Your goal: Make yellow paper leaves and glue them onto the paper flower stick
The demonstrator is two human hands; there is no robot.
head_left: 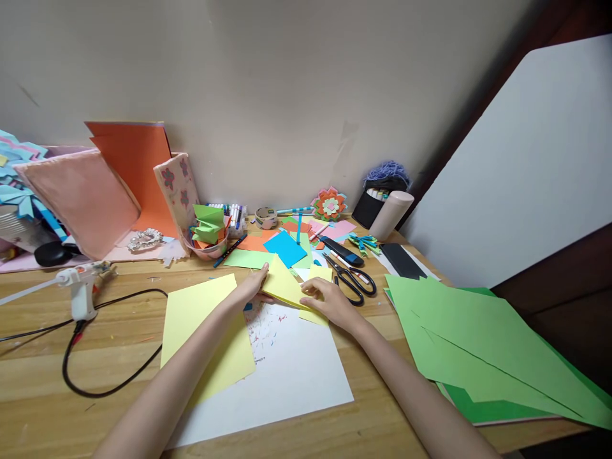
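Note:
A folded piece of yellow paper [284,282] is held between both hands above a white sheet [296,366] marked with small coloured strokes. My left hand [257,284] grips its left edge, thumb on top. My right hand [325,299] has its bent fingers at the right corner of the folded piece. A larger yellow sheet [210,331] lies under my left forearm, partly over the white sheet. Small yellow pieces [319,274] lie beside and beneath my right hand. Black-handled scissors [356,280] rest just beyond my right hand.
A white glue gun [82,293] with a looping black cable stands at the left. Green sheets [468,338] cover the right side. At the back are a bin of paper scraps [209,233], a tape roll [266,218], a blue sheet [285,248], a paper flower [329,204] and a pinkish cylinder [392,215].

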